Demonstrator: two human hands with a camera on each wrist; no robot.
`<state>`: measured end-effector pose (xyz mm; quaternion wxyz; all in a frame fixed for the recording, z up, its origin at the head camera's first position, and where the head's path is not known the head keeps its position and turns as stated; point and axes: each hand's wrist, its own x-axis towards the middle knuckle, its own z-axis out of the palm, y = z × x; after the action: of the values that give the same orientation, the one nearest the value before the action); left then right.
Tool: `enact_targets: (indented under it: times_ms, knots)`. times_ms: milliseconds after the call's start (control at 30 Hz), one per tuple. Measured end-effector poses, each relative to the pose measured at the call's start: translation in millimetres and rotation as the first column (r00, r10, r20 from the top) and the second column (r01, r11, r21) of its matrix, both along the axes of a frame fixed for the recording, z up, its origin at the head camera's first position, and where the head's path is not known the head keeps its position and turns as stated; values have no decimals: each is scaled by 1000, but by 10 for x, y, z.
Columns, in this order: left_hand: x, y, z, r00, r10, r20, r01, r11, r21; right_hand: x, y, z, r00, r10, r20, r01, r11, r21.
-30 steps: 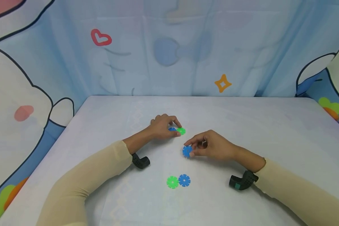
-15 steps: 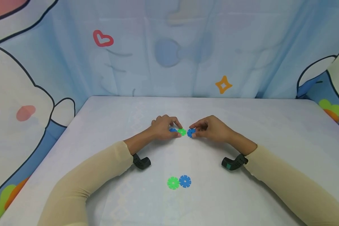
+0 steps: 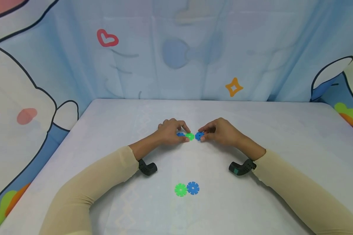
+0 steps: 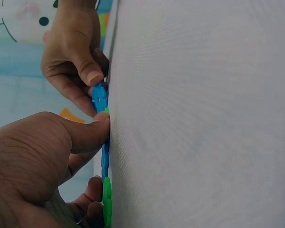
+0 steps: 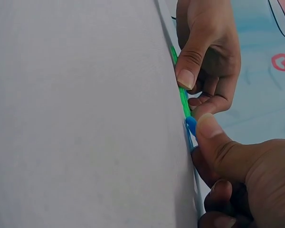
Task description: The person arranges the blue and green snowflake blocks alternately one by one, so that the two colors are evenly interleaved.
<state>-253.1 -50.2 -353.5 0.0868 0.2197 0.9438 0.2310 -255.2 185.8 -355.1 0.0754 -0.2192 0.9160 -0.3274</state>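
Note:
Thumb and forefinger of my left hand [image 3: 171, 133] pinch a green notched plastic disc [image 3: 190, 136], a snowflake-style building piece. Left of it, partly under that hand, a blue disc [image 3: 180, 134] sits in the same row. The left wrist view shows one more green disc [image 4: 107, 202] at the row's end, hidden by the hand in the head view. My right hand [image 3: 222, 132] pinches another blue disc [image 3: 198, 135] by its right edge. This disc is slightly tilted, its left edge right at the green disc's rim.
Nearer to me on the white-covered table [image 3: 147, 209] lie a green disc [image 3: 180, 190] and a blue disc [image 3: 193, 188], side by side. A black wrist camera [image 3: 147, 168] is on the left wrist, another wrist camera [image 3: 242, 167] on the right. A printed curtain [image 3: 176, 65] hangs behind the table.
My right hand has carried its blue disc away from me across the table, up to the green disc's right side. The left hand keeps its place on the row.

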Motion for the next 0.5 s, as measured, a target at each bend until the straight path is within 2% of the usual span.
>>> enact_targets:
  times_ms: [500]
  knots:
    - [10,4,0,1000,5,-5,-4,1000,5,10,-9,14,1000,4,-31,-3,1000,27]
